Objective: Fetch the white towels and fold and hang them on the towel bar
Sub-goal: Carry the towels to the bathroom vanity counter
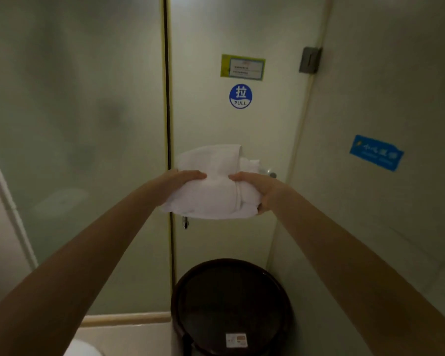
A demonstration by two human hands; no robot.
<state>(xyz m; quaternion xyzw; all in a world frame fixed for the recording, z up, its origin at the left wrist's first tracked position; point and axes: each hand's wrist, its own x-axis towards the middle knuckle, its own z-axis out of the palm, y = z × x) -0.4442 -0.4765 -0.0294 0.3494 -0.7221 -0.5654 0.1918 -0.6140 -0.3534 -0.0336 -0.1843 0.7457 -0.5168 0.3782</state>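
I have a white towel (pixel 216 186) bunched between both hands, held up against the glass door (pixel 242 129). My left hand (pixel 183 179) is curled over its left edge, fingers (pixel 197 175) closed on top of the cloth; my right hand (pixel 260 191) grips the right side, where the folds are thickest, thumb on top and the rest wrapped underneath. Both hands are clamped on the towel — neither is free.

The towel sits right over the bar (pixel 270 173) on the door. A chrome end shows just past my right hand, and another bit of metal pokes out below the cloth, so I judge the towel is at the bar, though I cannot tell whether it is already draped over it or only pressed against it.

So fetching is done for this one, and the folding looks rough — lumpy on the right, not a flat rectangle. What is left, by my reckoning: smooth it, square the edges, let it hang. No other towel is in view. A dark bin (pixel 231 304) stands below.
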